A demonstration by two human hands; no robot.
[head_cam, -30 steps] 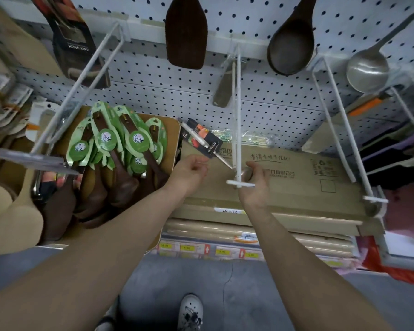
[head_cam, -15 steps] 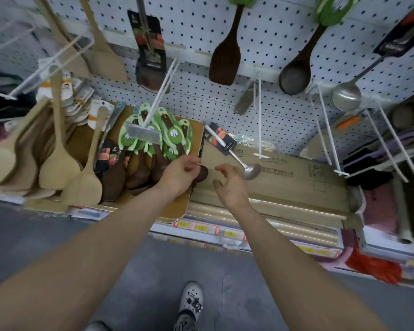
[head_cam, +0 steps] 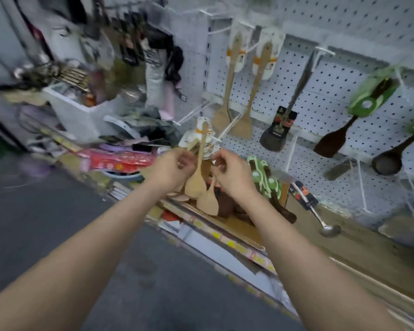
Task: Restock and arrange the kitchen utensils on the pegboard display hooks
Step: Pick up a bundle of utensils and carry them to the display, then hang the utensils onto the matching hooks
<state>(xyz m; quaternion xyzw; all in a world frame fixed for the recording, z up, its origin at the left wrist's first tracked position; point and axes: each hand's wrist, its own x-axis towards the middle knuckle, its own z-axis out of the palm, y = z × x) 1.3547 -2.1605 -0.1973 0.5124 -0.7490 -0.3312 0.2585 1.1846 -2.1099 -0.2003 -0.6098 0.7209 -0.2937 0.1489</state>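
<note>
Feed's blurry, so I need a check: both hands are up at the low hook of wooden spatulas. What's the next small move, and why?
Probably pinch the front wooden spatula by its handle and settle it on its hook. The left hand and right hand flank it with fingers curled, but blur hides whether either grips it yet.

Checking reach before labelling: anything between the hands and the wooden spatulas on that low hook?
Nothing visible. The left hand and right hand flank the wooden spatulas hanging from the low hook, with no other item between. Motion blur hides whether either hand grips one.
</note>
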